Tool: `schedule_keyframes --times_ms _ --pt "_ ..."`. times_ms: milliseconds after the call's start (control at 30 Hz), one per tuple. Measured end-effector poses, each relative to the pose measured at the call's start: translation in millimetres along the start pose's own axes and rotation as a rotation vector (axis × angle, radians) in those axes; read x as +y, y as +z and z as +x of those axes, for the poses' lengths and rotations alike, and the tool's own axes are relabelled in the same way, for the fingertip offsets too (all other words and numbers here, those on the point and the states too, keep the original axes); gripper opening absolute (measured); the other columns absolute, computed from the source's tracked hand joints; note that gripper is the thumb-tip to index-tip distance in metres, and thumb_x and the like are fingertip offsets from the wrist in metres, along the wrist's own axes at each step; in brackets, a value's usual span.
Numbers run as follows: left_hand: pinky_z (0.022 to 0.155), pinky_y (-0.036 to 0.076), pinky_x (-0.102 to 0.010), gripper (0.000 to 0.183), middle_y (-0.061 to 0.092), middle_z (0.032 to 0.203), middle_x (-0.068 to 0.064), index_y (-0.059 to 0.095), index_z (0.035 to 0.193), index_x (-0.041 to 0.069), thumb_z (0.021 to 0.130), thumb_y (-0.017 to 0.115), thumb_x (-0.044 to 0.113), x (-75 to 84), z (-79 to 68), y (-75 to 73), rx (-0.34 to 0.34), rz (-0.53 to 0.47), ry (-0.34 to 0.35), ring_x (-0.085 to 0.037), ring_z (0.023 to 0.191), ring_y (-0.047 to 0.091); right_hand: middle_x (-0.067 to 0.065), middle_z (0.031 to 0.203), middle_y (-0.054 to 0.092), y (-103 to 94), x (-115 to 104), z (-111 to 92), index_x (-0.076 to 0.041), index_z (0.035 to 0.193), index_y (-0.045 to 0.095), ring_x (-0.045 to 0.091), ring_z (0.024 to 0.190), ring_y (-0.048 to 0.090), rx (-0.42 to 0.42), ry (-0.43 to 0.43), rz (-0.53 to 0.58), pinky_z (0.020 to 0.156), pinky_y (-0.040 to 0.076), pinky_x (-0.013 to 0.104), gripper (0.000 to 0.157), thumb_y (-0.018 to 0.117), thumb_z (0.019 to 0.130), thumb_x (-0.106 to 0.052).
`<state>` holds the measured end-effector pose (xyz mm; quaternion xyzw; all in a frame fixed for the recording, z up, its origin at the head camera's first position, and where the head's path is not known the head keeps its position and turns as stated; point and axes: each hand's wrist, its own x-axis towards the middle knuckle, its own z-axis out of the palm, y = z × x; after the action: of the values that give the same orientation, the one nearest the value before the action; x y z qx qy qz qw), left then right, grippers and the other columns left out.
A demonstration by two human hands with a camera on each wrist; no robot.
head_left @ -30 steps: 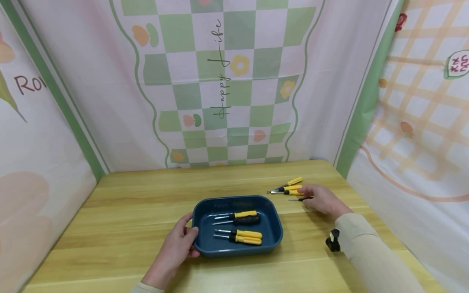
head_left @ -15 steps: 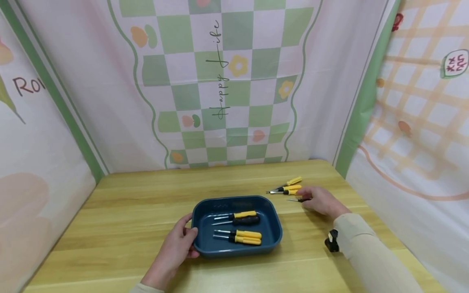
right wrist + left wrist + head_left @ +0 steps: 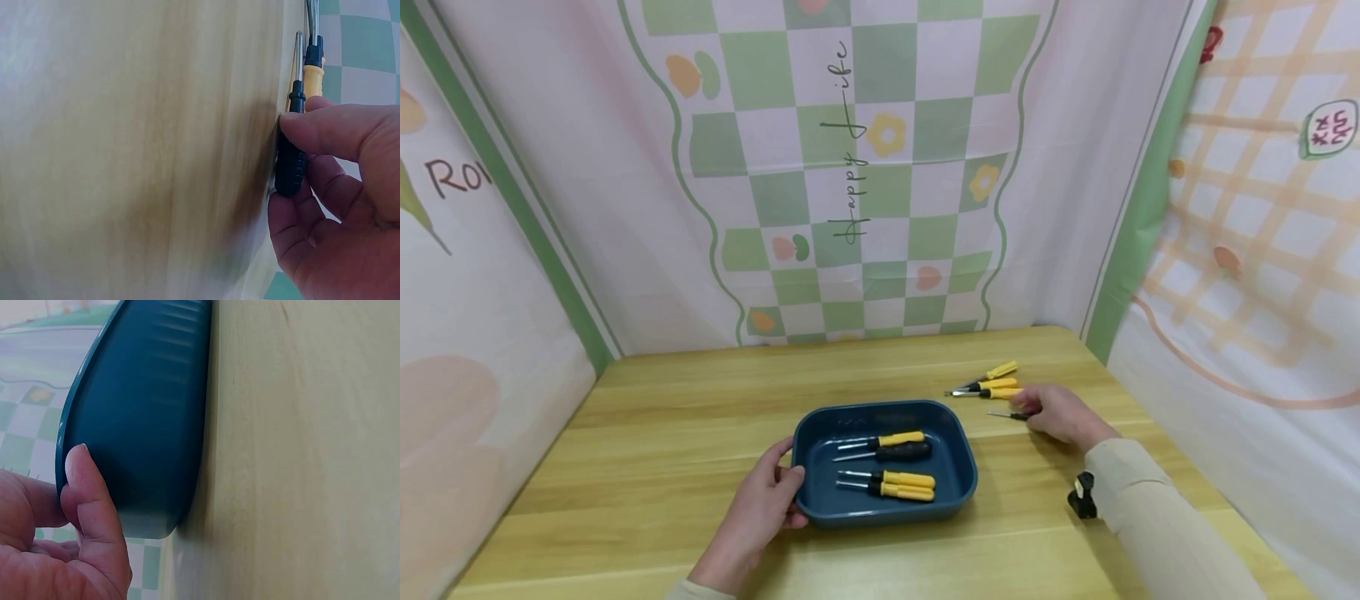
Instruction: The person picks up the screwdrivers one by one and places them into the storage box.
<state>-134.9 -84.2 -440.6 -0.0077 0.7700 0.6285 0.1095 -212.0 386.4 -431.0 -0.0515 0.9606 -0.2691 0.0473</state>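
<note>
Dark blue tray [image 3: 880, 518], rounded corners, sat upright at near centre — left hand [image 3: 766, 500] gripped its left end. Inside lay three yellow-handled screwdrivers [image 3: 912, 480] and one black-handled screwdriver [image 3: 906, 451], tips left. Second black screwdriver [image 3: 290, 164], tip also left, was pinched by right hand [image 3: 1062, 413] — right of tray. Three loose yellow screwdrivers [image 3: 997, 384] lay just beyond, one slanted.

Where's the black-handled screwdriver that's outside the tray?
Head view: the black-handled screwdriver is pinched in the right hand, right of the blue tray, just on the person's side of the yellow-handled tools.
</note>
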Motion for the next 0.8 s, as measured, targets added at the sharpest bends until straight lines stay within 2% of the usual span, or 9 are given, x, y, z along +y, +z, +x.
schedule_keyframes --times_ms 267,533,800 --pt "0.063 0.061 -0.034 0.054 0.053 0.114 -0.017 0.032 0.162 0.013 0.111 0.049 0.019 -0.3 1.5 -0.6 0.0 0.004 -0.01 -0.024 0.075 0.058 0.015 0.112 0.072 -0.9 -0.3 -2.7 -0.001 0.12 0.073 0.032 0.106 0.066 0.001 -0.02 -0.057 0.095 0.054 0.056 0.033 0.068 0.088 0.002" --pt "0.063 0.061 -0.034 0.054 0.054 0.115 -0.018 0.032 0.162 0.013 0.111 0.049 0.018 -0.1 1.4 -0.8 -0.001 0.005 -0.016 -0.024 0.076 0.059 0.012 0.109 0.071 0.3 -5.9 -4.3 -0.001 0.117 0.072 0.028 0.102 0.064 -0.037 -0.014 -0.039 0.095 0.053 0.055 0.027 0.068 0.09 0.003" --pt "0.064 0.061 -0.034 0.055 0.053 0.114 -0.018 0.032 0.162 0.013 0.111 0.049 0.019 0.9 0.4 -0.9 -0.003 0.003 -0.018 -0.024 0.076 0.059 0.01 0.109 0.071 2.8 -11.1 -7.2 -0.002 0.116 0.072 0.028 0.104 0.065 -0.049 -0.061 -0.046 0.096 0.054 0.056 0.026 0.068 0.09 0.001"
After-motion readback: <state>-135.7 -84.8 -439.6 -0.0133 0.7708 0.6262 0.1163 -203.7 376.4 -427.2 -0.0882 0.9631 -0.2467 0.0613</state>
